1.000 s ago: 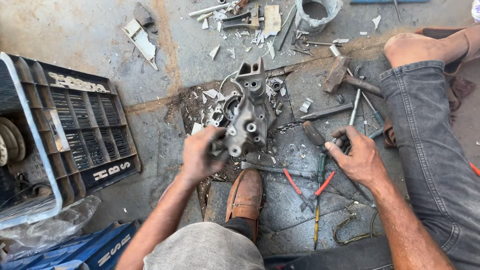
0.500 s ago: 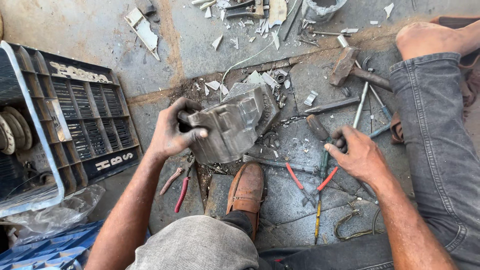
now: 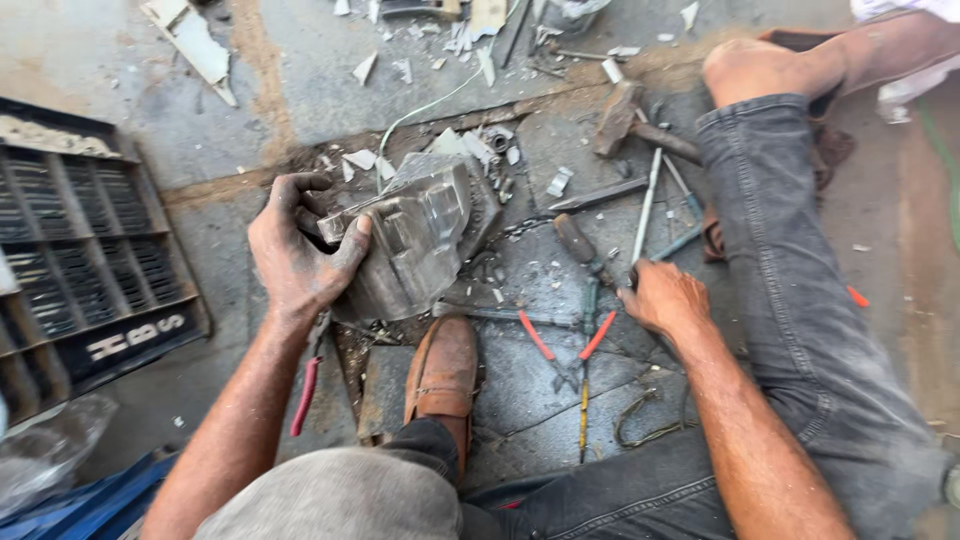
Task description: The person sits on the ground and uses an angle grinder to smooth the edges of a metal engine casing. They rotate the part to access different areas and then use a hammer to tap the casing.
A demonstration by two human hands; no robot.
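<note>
Seated on a littered concrete floor (image 3: 120, 110), a person is gripping a grey cast-metal housing (image 3: 420, 235) with the left hand (image 3: 300, 250), thumb over its edge, tilting it up off the floor just beyond a brown shoe (image 3: 442, 372). The right hand (image 3: 665, 298) is closing around a screwdriver handle (image 3: 578, 240) among red-handled pliers (image 3: 565, 335), with a hammer (image 3: 640, 125) lying within reach.

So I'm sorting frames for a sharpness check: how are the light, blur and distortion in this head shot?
Head view: soft, even daylight with weak shadows; faint sheen on the grey cast-metal housing gripped by the left hand; right hand on the scattered tools looks sharp; knee and forearms at the lower edge stretch from wide-angle distortion; the black slatted plastic crate is slightly soft.
</note>
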